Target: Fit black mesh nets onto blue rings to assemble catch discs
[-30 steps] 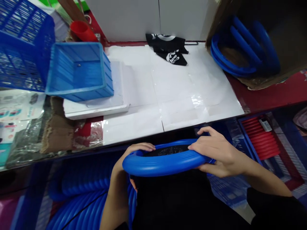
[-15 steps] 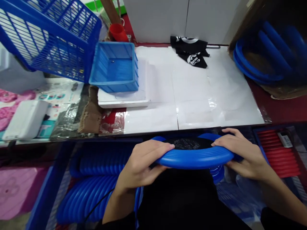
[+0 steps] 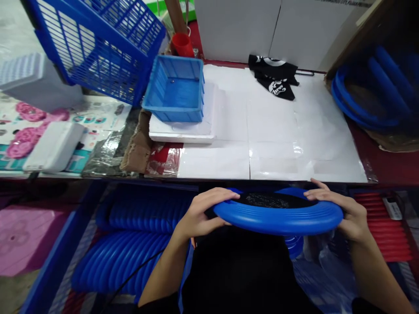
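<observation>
Both my hands grip a blue frisbee [image 3: 281, 220] with a ridged rim and a black printed centre. It is held over my lap, just in front of the table edge, tilted so the rim faces me. On its left side my left hand [image 3: 209, 209] is closed, thumb underneath and fingers over the rim. My right hand [image 3: 347, 213] clasps the opposite side, one finger sticking up. Beyond them, on the white tabletop [image 3: 275, 148], lie black fabric pieces [image 3: 275, 80] with white print.
A light-blue bin [image 3: 176, 91] stands on a white slab at the left, beside a tilted blue basket [image 3: 98, 48]. Blue rings [image 3: 363, 96] sit in a box at right. Below the table are stacked blue rings [image 3: 124, 261], red rings [image 3: 382, 226] and a pink stool [image 3: 29, 240].
The frisbee has shifted slightly right and toward me, with both hands still on it. My view has turned a little left, so the table things appear further right.
</observation>
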Demonstrator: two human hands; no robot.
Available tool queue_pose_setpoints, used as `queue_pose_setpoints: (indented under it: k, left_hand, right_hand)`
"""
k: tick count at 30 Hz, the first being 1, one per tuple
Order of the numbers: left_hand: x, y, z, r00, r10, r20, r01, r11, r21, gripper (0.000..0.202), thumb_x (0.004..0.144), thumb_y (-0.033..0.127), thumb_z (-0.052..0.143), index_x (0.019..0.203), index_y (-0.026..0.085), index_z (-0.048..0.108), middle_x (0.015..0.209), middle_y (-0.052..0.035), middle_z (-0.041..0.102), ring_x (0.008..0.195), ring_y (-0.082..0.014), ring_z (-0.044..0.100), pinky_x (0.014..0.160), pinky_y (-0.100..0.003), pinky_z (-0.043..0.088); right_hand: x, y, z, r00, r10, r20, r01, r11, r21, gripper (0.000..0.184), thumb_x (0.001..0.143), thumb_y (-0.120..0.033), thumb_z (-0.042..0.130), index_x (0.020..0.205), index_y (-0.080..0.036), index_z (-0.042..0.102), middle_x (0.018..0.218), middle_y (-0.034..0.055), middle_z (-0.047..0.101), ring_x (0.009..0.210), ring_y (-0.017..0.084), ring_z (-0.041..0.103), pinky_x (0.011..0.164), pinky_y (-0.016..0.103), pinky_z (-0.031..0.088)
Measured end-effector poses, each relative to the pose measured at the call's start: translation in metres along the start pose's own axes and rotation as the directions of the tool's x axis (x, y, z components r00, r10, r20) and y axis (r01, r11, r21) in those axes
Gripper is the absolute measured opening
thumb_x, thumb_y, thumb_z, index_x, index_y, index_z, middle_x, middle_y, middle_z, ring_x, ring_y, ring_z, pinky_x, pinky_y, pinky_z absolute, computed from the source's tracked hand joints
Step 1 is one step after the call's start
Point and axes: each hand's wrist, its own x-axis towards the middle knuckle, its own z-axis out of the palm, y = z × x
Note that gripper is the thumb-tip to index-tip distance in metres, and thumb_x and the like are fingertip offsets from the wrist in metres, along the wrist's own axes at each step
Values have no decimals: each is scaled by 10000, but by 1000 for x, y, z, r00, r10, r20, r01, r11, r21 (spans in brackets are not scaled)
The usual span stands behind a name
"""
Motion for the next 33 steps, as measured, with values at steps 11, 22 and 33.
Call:
queue_pose_setpoints:
  k: [11, 22, 33]
  left_hand:
    - [-7, 1, 4, 993, -27, -112, 20, 998, -67, 401, 706, 288, 996, 1091, 231, 896, 1017, -150, 864, 951, -372, 842, 945, -479, 663]
    - [36, 22, 76, 881, -11, 473, -202, 895, 398, 719, 1035, 369, 720, 1663, 216, 405, 1523, -175, 671, 1342, -317, 701, 1119, -510, 595]
    - [10, -26, 35, 984, 142, 106, -149, 987, 56, 601, 948, 106, 710, 1516, 272, 603, 1062, -76, 791, 911, -195, 753, 813, -304, 609]
  right_hand:
    - [-3, 14, 5, 996, 74, -46, -74, 997, 13, 295, 998, -435, 745, 1281, -365, 794, 1161, 47, 859, 1115, 332, 815, 1195, 656, 506]
    - [49, -71, 24, 878, -95, 469, 395, 696, -599, 194, 1071, -300, 651, 1158, -143, 723, 922, 88, 799, 820, 250, 737, 823, 436, 593]
    - [11, -44, -34, 978, 58, 201, 67, 823, -564, 447, 1010, -289, 689, 1450, -248, 617, 1265, 124, 775, 1148, 315, 756, 961, 490, 643]
